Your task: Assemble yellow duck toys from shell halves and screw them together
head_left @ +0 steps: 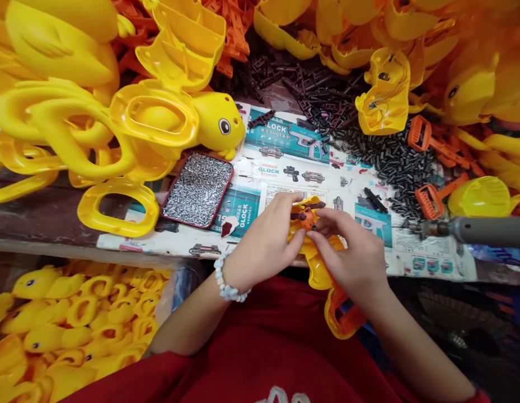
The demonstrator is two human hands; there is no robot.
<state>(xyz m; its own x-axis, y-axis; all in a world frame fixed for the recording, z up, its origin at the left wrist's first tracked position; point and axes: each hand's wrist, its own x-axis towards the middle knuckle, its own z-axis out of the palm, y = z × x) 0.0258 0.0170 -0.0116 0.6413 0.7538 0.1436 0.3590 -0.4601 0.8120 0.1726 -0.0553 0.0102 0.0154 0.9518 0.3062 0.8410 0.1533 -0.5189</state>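
Between my two hands, at the table's front edge, is a yellow plastic shell [319,268] with orange and dark small parts inside its upper end. My left hand [266,235], with a beaded bracelet on the wrist, grips the shell's left side, thumb on the inner parts. The fingers of my right hand [352,246] are bent round an orange piece [307,218] at the shell's top; their tips are partly hidden. An orange and yellow handle [343,319] hangs at the shell's lower end, over the red shirt.
A tray of small screws [197,190] lies left of my hands. An electric screwdriver [486,230] points in from the right. Black cylinders [394,162] and dark parts [314,84] are heaped behind. Yellow duck shells [159,117] crowd the left; more fill a lower bin [75,319].
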